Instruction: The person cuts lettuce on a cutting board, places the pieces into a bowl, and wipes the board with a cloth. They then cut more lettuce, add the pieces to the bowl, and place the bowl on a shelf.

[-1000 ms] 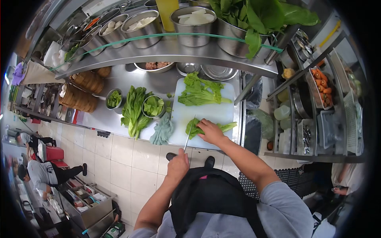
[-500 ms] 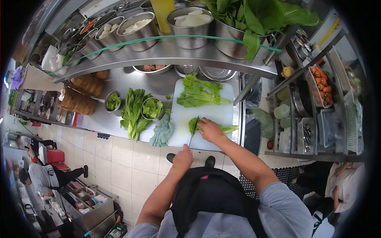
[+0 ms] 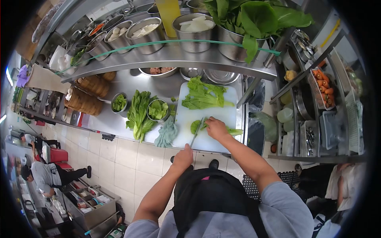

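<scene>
Teal cloth (image 3: 166,133) beside white cutting board (image 3: 183,119). Left hand (image 3: 183,157) closed round knife (image 3: 194,137), blade at leafy green (image 3: 195,126) on board's near half. Right hand (image 3: 217,127) partly curled over the green, seemingly pinning it; fingertips hard to make out.

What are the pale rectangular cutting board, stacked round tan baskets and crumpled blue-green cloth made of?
Cutting board: likely plastic, matte; even pale colour, no visible grain.
Baskets: probably bamboo, dull finish; tan, banded sides.
Cloth: fabric, matte; soft folds, fibre unclear.
</scene>
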Motion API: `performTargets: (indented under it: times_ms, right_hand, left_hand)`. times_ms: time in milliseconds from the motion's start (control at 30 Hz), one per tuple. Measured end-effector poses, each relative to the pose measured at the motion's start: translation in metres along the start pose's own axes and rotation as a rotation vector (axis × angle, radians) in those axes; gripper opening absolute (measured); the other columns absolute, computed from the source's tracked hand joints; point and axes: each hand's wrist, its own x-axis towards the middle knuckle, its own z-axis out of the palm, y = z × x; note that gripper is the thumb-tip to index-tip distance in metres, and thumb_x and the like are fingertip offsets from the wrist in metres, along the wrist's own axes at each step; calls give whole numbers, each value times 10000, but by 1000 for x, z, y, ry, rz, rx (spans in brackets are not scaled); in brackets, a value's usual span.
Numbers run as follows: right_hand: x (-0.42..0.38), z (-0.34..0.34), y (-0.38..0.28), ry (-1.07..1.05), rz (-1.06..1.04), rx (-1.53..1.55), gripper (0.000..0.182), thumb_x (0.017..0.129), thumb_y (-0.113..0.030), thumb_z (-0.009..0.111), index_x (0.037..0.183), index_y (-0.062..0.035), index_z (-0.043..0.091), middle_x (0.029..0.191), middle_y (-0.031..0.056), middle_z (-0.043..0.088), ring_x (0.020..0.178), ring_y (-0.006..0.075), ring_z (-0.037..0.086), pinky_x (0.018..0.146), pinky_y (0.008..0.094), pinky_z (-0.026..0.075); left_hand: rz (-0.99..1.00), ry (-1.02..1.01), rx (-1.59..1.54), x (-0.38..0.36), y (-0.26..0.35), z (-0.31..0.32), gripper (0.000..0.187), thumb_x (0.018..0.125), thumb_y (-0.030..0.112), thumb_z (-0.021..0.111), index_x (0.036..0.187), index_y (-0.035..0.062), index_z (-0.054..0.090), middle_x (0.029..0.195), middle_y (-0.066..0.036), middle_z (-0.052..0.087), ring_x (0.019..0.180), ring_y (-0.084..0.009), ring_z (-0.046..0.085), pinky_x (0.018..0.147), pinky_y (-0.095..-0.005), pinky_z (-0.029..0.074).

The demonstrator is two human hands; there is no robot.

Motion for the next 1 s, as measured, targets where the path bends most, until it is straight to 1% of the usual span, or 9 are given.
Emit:
performTargets:
  times_ms: [100,167,300,433,533,600,733,933,1000]
  right_hand:
    - [-6,0,11,52,38,50,282,864,-119,674,1135,-54,718,1161,146,678,1019,377,693,897,475,579]
    - [-10,2,13,66,34,72,311,871,-135,681,1171,-59,713,1173,144,681,1026,381,689,907,471,577]
    - [-19,-9,-5,62,-81,110,563,800,-260,815,1297,-76,624,1251,168,647,1103,396,657,955,483,545]
    - [-30,-39,0,37,-37,128,790,692,-330,912,1356,-88,558,1288,186,609,1151,406,624,992,505,509]
    - [-38,-40,18,-127,-101,56,673,734,-272,877,1312,-80,589,1257,170,621,1134,396,628,985,494,513]
    - [-39,-27,22,-109,-158,71,610,750,-238,856,1284,-77,609,1239,157,630,1129,387,631,978,485,516]
    - [-40,-11,19,-87,-226,60,441,792,-152,794,1206,-71,665,1183,118,652,1109,357,640,956,463,528]
    - [-31,-17,3,-116,-201,-5,384,800,-126,789,1162,-65,678,1122,102,664,1066,341,657,885,472,533]
    - [-28,-15,1,-135,-195,-36,354,802,-135,789,1133,-77,678,1131,93,663,1068,323,664,910,479,511]
  left_hand:
    - [-37,-66,64,-19,-17,-4,289,1063,279,511,1155,9,465,812,-319,703,768,-528,701,700,-615,573]
    - [-46,4,52,-21,-32,-5,277,1060,274,518,1143,14,475,793,-312,702,747,-526,698,685,-618,570]
    - [-85,196,146,-15,-39,-33,285,1054,277,542,1149,14,484,736,-290,694,701,-497,704,647,-592,579]
    - [-74,195,224,-26,-20,-47,295,1053,290,550,1140,16,486,726,-269,696,680,-471,710,620,-564,586]
    - [-50,161,227,-40,-20,-19,289,1053,296,554,1127,24,491,701,-238,694,654,-439,716,588,-538,590]
    - [-83,93,296,-41,-17,-6,284,1053,301,557,1131,33,501,685,-218,690,639,-421,718,567,-525,591]
    - [-32,163,247,-40,14,-16,272,1047,292,565,1129,40,505,680,-207,692,637,-422,720,568,-519,595]
    - [0,8,235,-40,45,-19,262,1044,271,559,1134,31,505,708,-226,707,655,-431,725,584,-547,588]
    - [1,20,200,-31,40,-4,260,1046,273,555,1129,32,501,715,-232,708,673,-441,726,603,-553,590]
